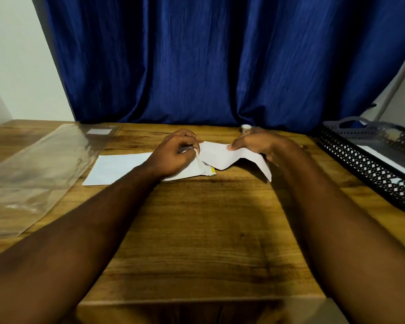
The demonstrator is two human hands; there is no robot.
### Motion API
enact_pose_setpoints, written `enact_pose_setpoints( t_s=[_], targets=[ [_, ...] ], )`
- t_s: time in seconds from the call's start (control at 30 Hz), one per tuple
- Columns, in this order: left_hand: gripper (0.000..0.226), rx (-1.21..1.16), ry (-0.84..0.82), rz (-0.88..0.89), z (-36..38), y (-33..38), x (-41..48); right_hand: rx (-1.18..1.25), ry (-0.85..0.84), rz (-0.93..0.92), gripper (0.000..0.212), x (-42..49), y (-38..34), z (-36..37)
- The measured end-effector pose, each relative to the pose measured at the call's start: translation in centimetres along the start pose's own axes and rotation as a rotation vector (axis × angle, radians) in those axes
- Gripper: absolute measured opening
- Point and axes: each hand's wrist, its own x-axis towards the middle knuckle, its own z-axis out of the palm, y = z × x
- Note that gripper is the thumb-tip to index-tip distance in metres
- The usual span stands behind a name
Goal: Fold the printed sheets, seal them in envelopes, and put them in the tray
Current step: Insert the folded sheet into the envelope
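White envelope [117, 166]; deep blue curtain [220, 61]; black lattice-patterned tray [360, 164]; brown wood-grain table [208, 230]

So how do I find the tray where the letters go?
Start at the wooden table in front of the blue curtain and look along its right side. The tray lies there, long and low. It is black with a crisscross wall, while the basket behind it is grey.

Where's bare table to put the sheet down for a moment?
Biggest free patch: the near table between the two forearms, in front of the envelope. A narrower strip lies between the right hand and the tray. Crowded: the plastic sleeve covers the left; the left hand and sheet fill the middle.
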Motion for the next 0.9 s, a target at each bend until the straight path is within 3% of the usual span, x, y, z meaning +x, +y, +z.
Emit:
enact_pose_setpoints(
  t_s=[0.1,0.2,0.33,0.53,0.67,0.9],
  targets=[
    [0.018,-0.007,-0.005,-0.024,-0.1,0.5,-0.2,-0.083,0.021,0.011,0.079,-0.4,-0.5,-0.2],
    [0.017,-0.010,-0.019,-0.002,-0.1,0.5,-0.1,-0.087,0.018,-0.014,0.066,-0.4,-0.7,0.1],
    [0.014,-0.002,-0.041,0.008,-0.2,0.8,-0.2,-0.041,-0.014,-0.010,0.031,-0.9,-1.1,0.3],
    [0.012,0.008,-0.038,0.002,-0.3,1.1,-0.3,0.192,-0.102,0.135,0.033,-0.6,-0.5,-0.2],
    [0.012,0.017,-0.034,0.005,-0.2,1.2,-0.3,0.294,-0.138,0.125,0.013,-0.8,-0.8,-0.2],
    [0.018,0.000,-0.010,0.015,-0.2,0.9,-0.2,-0.001,-0.174,0.158,0.031,-1.0,-1.2,0.8]
  ],
)
